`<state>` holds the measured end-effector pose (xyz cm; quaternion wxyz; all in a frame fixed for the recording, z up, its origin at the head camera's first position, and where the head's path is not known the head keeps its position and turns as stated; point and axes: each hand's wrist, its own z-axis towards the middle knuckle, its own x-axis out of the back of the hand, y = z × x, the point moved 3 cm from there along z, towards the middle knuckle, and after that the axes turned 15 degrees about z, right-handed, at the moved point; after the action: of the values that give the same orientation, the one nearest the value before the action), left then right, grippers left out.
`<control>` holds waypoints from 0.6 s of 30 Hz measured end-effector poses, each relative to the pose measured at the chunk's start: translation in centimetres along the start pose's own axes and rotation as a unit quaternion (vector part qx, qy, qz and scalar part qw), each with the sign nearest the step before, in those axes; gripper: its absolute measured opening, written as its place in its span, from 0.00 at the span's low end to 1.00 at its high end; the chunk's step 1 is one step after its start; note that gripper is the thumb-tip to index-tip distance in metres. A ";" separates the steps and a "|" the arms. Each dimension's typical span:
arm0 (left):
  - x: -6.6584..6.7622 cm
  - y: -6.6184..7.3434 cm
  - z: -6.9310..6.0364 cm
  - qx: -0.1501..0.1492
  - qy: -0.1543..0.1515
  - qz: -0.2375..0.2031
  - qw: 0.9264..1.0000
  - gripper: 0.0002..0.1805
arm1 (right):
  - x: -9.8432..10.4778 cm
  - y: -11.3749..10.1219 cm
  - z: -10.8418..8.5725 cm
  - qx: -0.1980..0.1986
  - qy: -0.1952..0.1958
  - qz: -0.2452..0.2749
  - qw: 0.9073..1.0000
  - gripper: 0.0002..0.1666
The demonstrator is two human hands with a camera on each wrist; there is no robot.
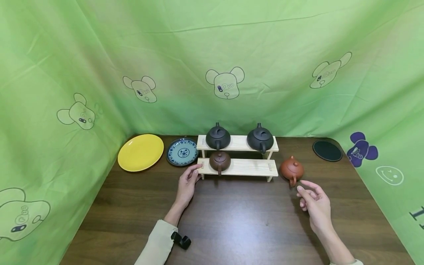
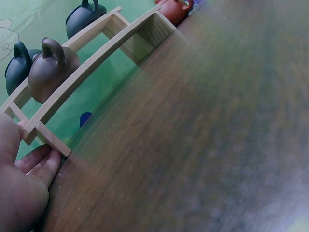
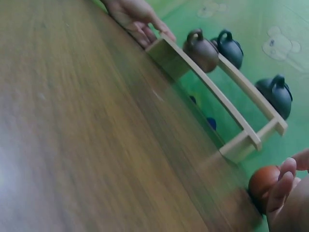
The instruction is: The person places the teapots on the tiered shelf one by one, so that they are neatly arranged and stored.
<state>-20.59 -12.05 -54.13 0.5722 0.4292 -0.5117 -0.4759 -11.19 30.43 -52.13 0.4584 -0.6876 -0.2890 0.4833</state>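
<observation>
A two-tier wooden display stand holds a dark brown teapot on the left of its lower shelf. On the upper shelf sit two black teapots, a left black teapot and a right black teapot. My left hand holds the left end of the lower shelf, fingertips on the board and against its leg. To the right of the stand, a reddish-orange teapot rests on the table, handle toward me. Close by its handle, my right hand hovers with fingers loosely bent, holding nothing.
Left of the stand lie a blue patterned plate and a yellow oval plate. A dark oval coaster lies at the back right of the brown wooden table. Green printed cloth hangs behind and along both sides.
</observation>
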 end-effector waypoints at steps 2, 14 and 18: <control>0.0 0.0 0.0 -0.001 -0.001 -0.001 1.000 0.17 | 0.2 0.1 0.2 -0.008 -0.006 0.007 1.000 0.10; -0.1 0.0 0.1 -0.005 -0.004 0.000 1.000 0.18 | 1.0 0.5 1.6 -0.073 -0.064 0.043 0.994 0.12; 0.0 -0.1 0.0 -0.004 -0.001 0.008 1.000 0.18 | 0.7 0.4 2.1 -0.089 -0.090 0.029 0.992 0.15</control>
<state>-20.62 -12.05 -54.23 0.5771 0.4225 -0.5137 -0.4739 -12.95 31.58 -53.04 0.3533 -0.6873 -0.3508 0.5290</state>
